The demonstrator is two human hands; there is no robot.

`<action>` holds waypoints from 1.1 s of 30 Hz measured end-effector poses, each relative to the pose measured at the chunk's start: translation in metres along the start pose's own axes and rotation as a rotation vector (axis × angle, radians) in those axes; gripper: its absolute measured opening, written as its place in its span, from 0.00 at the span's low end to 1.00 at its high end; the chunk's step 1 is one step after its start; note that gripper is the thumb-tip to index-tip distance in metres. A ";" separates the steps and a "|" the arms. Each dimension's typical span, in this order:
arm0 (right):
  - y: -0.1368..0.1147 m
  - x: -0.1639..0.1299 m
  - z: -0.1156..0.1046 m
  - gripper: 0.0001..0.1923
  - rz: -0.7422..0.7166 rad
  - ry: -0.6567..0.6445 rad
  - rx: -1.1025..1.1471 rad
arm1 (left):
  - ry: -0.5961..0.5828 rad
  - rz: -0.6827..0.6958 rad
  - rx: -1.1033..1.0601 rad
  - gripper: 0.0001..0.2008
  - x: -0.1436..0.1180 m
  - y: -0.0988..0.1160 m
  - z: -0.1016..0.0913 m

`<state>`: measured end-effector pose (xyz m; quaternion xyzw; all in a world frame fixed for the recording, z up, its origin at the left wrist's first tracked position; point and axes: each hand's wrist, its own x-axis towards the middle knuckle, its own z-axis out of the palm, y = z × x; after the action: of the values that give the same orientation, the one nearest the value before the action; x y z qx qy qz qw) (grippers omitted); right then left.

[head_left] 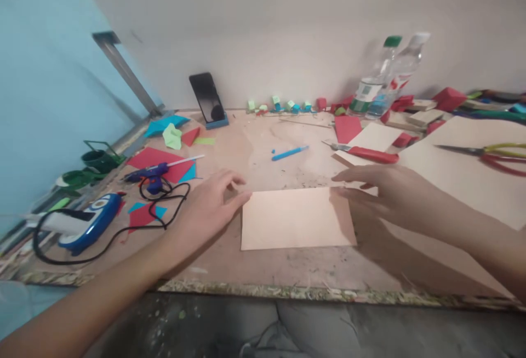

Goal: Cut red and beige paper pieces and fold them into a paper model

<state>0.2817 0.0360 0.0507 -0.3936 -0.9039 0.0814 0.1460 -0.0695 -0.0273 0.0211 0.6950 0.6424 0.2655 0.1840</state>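
Note:
A pale cream rectangle of paper (296, 221) lies flat on the worktable in front of me. At its upper left corner is my left hand (216, 196), its thumb tip on or beside the corner and its fingers curved with a gap between. My right hand (378, 185) hovers by the upper right corner, fingers stretched out and apart from the thumb, its shadow falling over the paper's right side. Neither hand grips the sheet. Beyond the paper lies a blue pen (290, 153), its small blue cap piece beside it. Red-handled pliers or a cutter (372, 154) rest beyond my right hand.
A blue glue gun (154, 174) with a looping black cord is at left, near a blue-and-white tool (96, 223). A phone (207, 97) stands at the back. Two bottles (370, 89), paper scraps and scissors (485, 152) are at right. The table's front edge (263, 290) is rough.

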 end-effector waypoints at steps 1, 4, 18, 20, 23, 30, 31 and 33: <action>-0.004 -0.004 0.002 0.16 -0.011 -0.003 -0.028 | -0.007 0.122 0.094 0.16 -0.002 0.001 -0.003; -0.025 -0.017 0.004 0.18 -0.064 -0.007 -0.054 | -0.226 0.417 0.219 0.27 -0.007 0.003 -0.002; -0.059 -0.046 0.005 0.22 -0.339 0.029 0.107 | -0.370 0.696 0.299 0.19 0.009 0.014 0.010; -0.063 -0.047 0.005 0.19 -0.354 0.039 0.110 | -0.405 0.685 0.278 0.17 0.014 0.013 0.009; -0.069 -0.045 0.004 0.14 -0.374 0.040 0.178 | -0.422 0.637 0.234 0.12 0.017 0.014 0.008; -0.075 -0.044 0.011 0.16 -0.302 0.042 0.289 | -0.265 0.378 -0.028 0.10 0.019 0.035 -0.013; -0.074 -0.043 0.014 0.19 -0.267 0.008 0.269 | -0.226 0.318 -0.076 0.10 0.024 0.036 -0.016; -0.071 -0.041 0.021 0.19 -0.211 -0.075 0.221 | -0.170 0.231 -0.135 0.10 0.038 0.032 -0.019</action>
<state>0.2528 -0.0428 0.0410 -0.2747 -0.9306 0.1794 0.1624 -0.0540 0.0051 0.0603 0.7702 0.5210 0.2678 0.2523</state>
